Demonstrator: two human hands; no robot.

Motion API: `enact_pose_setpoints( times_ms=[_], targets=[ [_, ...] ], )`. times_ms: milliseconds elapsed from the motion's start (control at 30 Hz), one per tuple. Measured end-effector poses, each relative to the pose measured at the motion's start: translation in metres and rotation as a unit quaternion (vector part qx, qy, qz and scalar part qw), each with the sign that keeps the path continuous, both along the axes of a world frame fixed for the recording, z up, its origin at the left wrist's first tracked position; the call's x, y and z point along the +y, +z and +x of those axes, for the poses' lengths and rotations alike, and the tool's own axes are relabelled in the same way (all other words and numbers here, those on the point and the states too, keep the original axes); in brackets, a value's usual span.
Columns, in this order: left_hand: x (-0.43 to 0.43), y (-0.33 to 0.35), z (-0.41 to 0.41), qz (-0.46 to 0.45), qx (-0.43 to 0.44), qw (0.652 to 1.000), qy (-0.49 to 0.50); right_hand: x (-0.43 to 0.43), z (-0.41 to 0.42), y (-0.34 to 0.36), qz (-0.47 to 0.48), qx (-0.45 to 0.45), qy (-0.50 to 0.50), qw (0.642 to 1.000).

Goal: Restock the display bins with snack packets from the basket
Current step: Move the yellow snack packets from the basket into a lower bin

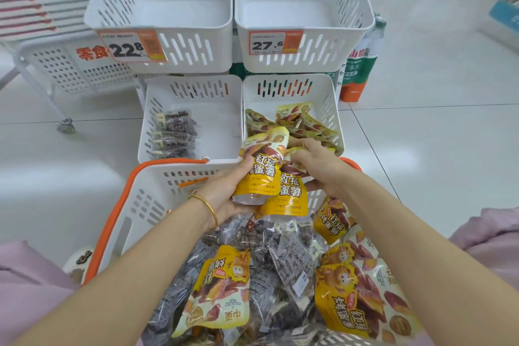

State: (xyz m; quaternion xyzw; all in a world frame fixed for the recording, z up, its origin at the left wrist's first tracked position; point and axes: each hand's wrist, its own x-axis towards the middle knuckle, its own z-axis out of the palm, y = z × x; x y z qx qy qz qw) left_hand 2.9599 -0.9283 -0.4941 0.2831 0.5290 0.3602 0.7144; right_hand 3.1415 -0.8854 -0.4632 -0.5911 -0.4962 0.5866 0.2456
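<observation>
1. Your left hand (224,194) grips a yellow packet (262,171); your right hand (320,168) grips a second packet (289,196), both above the basket (113,216).
2. The right bin (328,93) just ahead holds like packets.

Light is being reflected by glossy film snack packets (259,174) and smooth floor tiles (421,154), less by matt white plastic bins (196,49)

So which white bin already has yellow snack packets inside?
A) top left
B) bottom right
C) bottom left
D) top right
B: the bottom right bin holds a pile of yellow packets; the bottom left bin has only dark packets, and the top left bin and top right bin show none.
</observation>
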Motion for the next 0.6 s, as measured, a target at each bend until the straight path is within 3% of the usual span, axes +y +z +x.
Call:
enact_pose_setpoints(
  times_ms=[167,300,467,600],
  targets=[
    [0.019,0.003,0.006,0.059,0.076,0.993,0.063,0.019,0.012,0.002,0.001,0.004,0.011,1.000],
    [0.041,0.006,0.002,0.045,0.087,0.988,0.123,0.045,0.031,0.007,0.006,-0.012,-0.025,1.000],
    [0.071,0.019,0.002,0.075,0.037,0.989,0.120,0.075,0.056,0.023,0.197,-0.035,-0.062,0.978],
    [0.104,0.029,0.010,0.120,0.055,0.986,0.098,0.100,0.066,0.026,0.374,-0.107,-0.031,0.921]
  ],
)
